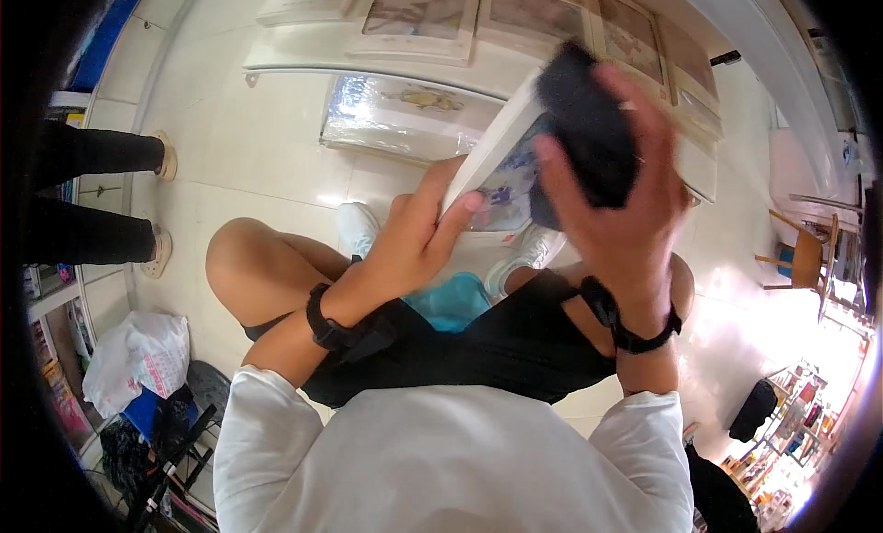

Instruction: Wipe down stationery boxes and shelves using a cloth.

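My left hand [421, 229] grips the lower edge of a white-framed picture [507, 181], thumb on its front side, and the frame stands tilted. My right hand [621, 167] holds a dark, blurred cloth or pad [586, 119] against the upper right part of the frame. The picture has blue and purple shapes, partly hidden by the dark piece. Behind it on the floor lies a plastic-wrapped picture [414, 112] with a yellow design. A turquoise object [452, 302] sits below, between my legs.
Several framed pictures [417, 9] lie or lean beyond. A person's dark-trousered legs [96, 188] stand at the left near shelves. A white plastic bag [141, 360] sits at lower left. A wooden chair [804, 253] is at the right, a black bag [753, 409] at lower right.
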The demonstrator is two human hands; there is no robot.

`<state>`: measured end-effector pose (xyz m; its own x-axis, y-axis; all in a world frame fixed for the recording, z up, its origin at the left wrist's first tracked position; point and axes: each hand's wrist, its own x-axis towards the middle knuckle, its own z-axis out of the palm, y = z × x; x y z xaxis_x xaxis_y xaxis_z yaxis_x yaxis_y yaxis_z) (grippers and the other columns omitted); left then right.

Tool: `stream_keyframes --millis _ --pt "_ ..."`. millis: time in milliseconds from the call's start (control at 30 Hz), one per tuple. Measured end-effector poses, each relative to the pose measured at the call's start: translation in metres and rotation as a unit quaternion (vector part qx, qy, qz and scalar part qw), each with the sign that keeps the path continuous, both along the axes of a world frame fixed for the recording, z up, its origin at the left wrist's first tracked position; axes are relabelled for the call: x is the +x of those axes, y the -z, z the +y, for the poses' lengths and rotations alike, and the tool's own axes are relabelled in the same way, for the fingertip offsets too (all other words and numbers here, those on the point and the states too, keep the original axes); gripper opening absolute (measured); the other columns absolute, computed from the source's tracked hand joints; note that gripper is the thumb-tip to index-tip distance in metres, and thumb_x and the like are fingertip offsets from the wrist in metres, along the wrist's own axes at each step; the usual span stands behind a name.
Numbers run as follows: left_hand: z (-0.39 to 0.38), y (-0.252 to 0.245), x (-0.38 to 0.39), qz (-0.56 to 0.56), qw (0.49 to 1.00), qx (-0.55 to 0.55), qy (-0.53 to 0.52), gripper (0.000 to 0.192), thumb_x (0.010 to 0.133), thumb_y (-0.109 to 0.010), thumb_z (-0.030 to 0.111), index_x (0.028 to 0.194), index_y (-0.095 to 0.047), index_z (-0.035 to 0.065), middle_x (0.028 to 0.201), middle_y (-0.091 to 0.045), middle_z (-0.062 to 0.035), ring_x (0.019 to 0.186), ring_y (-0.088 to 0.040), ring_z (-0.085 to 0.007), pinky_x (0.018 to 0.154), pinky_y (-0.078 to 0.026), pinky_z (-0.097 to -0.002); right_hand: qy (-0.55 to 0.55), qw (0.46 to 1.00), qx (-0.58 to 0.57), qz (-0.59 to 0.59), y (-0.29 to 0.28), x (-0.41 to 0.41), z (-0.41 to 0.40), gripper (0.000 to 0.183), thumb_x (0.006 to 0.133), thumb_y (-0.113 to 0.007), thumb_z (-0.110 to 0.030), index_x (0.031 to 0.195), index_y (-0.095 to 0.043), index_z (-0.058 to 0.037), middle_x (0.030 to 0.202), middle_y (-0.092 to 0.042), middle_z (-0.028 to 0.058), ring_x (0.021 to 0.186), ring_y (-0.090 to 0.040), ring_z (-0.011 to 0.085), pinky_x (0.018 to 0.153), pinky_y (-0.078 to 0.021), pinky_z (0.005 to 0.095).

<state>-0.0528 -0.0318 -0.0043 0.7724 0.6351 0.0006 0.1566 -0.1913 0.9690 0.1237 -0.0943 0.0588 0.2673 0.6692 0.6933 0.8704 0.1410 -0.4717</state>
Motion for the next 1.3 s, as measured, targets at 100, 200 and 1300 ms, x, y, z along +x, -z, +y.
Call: stream_keyframes --millis 100,200,1300 --pt "-0.001 0.009 -0.001 -0.043 0.999 0.001 -0.024 0.037 0.097 -0.048 0.020 0.129 -0.042 0.0024 0.088 -0.065 -0.0165 0.083 -0.066 -0.0252 0.075 -0.049 -0.0320 -0.020 0.996 -0.079 -0.043 0.005 -0.004 -0.001 0.031 0.072 -0.073 -0.012 0.101 -0.062 -0.0089 0.083 -0.059 0.0081 0.072 -0.062 0.0253 0.062 -0.0515 0.0340" --pt "0.003 0.010 -0.003 -0.085 0.995 0.020 -0.043 0.036 0.097 -0.047 0.019 0.128 -0.042 0.0015 0.087 -0.066 -0.0153 0.083 -0.066 -0.0213 0.074 -0.049 -0.0313 0.016 0.993 -0.114 -0.041 0.004 0.012 -0.003 0.024 0.072 -0.070 -0.009 0.095 -0.063 -0.0093 0.080 -0.058 0.0074 0.067 -0.061 0.0256 0.057 -0.0504 0.0347" --pt "0.005 0.017 -0.008 -0.036 0.997 -0.068 -0.027 0.032 0.099 -0.043 0.017 0.126 -0.040 -0.0010 0.108 -0.057 -0.0114 0.098 -0.054 -0.0138 0.086 -0.043 -0.0272 0.080 0.987 -0.134 -0.022 0.013 0.039 0.003 0.014 0.077 -0.065 -0.015 0.088 -0.064 -0.0069 0.078 -0.063 0.0121 0.068 -0.062 0.0321 0.062 -0.0508 0.0386"
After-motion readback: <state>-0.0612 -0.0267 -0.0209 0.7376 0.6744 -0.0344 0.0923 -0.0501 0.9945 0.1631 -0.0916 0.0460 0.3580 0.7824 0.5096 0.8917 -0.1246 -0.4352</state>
